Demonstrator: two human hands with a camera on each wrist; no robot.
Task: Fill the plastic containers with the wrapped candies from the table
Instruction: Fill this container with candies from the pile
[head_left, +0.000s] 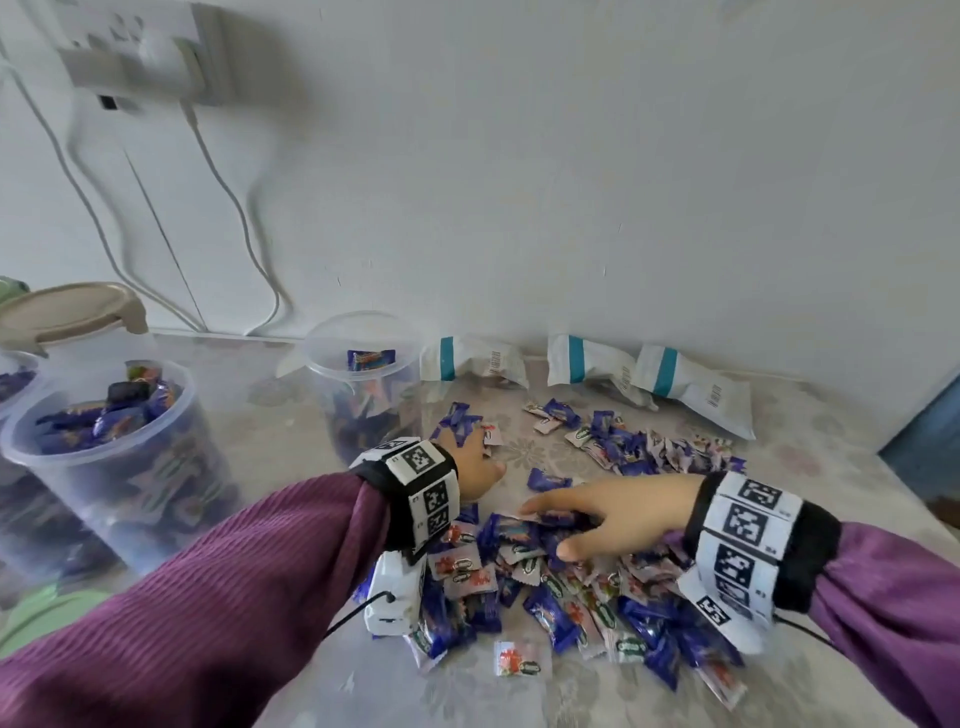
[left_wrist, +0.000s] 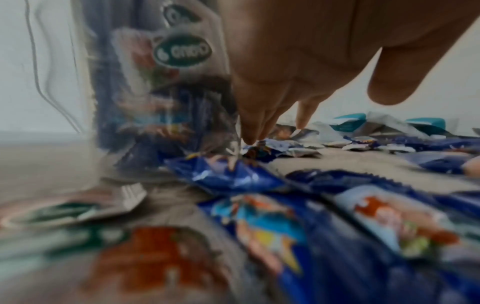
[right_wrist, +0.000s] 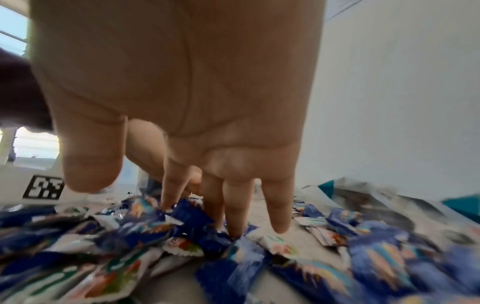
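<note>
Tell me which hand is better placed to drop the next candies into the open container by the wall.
Left, probably. The left hand rests on candies right beside the open container; the right hand lies on the main candy pile, farther from the container.

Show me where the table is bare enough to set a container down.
Bare patches: between the full container and left arm; between the open container and candy pile; the near edge below the pile. Crowded: the pile under both hands, and the back by the bags.

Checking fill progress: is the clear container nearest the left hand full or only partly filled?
Partly filled. The container stands lidless; candies fill its lower part, one blue candy sits near the rim.
</note>
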